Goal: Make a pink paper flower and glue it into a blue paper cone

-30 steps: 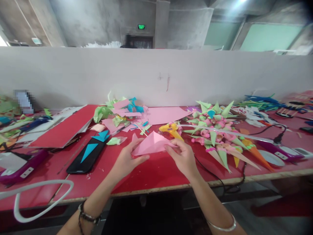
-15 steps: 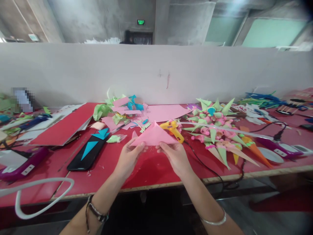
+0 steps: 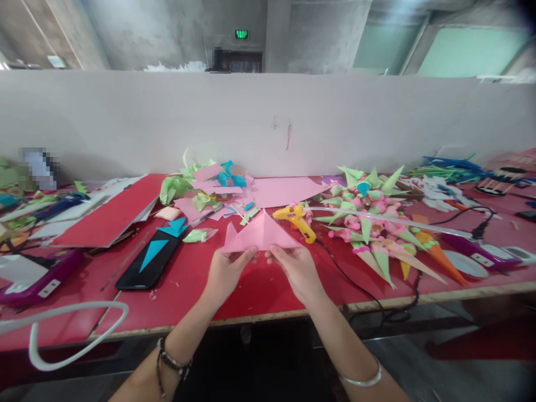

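A folded sheet of pink paper (image 3: 262, 233) is held above the red table, its peak pointing away from me and a crease running down its middle. My left hand (image 3: 228, 271) pinches its lower edge left of the crease, thumb on top. On the other side of the crease, my right hand (image 3: 295, 268) pinches the same edge, and the two thumbs are close together. Just beyond the paper's right slope lies a yellow glue gun (image 3: 296, 220), apart from my fingers. The fingers under the paper are partly hidden.
Paper cones and flowers (image 3: 372, 218) are heaped to the right. At left are a black phone (image 3: 146, 268) bearing blue paper triangles, a red board (image 3: 117, 209) and a purple power strip (image 3: 46, 279). Paper scraps (image 3: 209, 184) lie at the back before a white partition (image 3: 167, 123).
Both thumbs have moved inward toward the middle of the lower edge. The pink paper now shows a clear centre crease, and its left flap stands out more.
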{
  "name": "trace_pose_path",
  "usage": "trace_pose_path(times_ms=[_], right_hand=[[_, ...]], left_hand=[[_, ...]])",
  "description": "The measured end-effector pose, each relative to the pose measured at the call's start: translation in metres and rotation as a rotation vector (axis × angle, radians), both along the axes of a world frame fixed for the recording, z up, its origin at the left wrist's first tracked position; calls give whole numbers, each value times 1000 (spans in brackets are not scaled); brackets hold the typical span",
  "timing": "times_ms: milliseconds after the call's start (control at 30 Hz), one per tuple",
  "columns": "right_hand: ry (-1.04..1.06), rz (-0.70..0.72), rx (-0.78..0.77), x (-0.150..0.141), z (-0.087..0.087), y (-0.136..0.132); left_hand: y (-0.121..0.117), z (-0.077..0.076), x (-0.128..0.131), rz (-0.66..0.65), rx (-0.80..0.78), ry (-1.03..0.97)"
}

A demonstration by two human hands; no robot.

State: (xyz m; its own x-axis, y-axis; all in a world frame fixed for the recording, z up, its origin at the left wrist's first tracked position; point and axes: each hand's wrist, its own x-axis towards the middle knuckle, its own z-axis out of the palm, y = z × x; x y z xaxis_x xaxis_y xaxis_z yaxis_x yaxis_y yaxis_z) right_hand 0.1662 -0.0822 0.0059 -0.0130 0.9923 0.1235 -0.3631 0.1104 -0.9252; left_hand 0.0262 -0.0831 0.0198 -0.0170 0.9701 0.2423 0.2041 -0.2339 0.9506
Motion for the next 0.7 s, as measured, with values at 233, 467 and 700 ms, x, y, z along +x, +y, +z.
trace_pose_path(times_ms=[233, 467, 700], right_hand=[[-176, -55, 31, 0, 10, -5], [-172, -47, 104, -3, 10, -4], [-176, 31, 154, 2, 12, -6]], left_hand=[[1, 2, -8, 32, 203, 231], [-1, -4, -8, 77, 297, 191], [-4, -4, -11, 60, 401, 301]])
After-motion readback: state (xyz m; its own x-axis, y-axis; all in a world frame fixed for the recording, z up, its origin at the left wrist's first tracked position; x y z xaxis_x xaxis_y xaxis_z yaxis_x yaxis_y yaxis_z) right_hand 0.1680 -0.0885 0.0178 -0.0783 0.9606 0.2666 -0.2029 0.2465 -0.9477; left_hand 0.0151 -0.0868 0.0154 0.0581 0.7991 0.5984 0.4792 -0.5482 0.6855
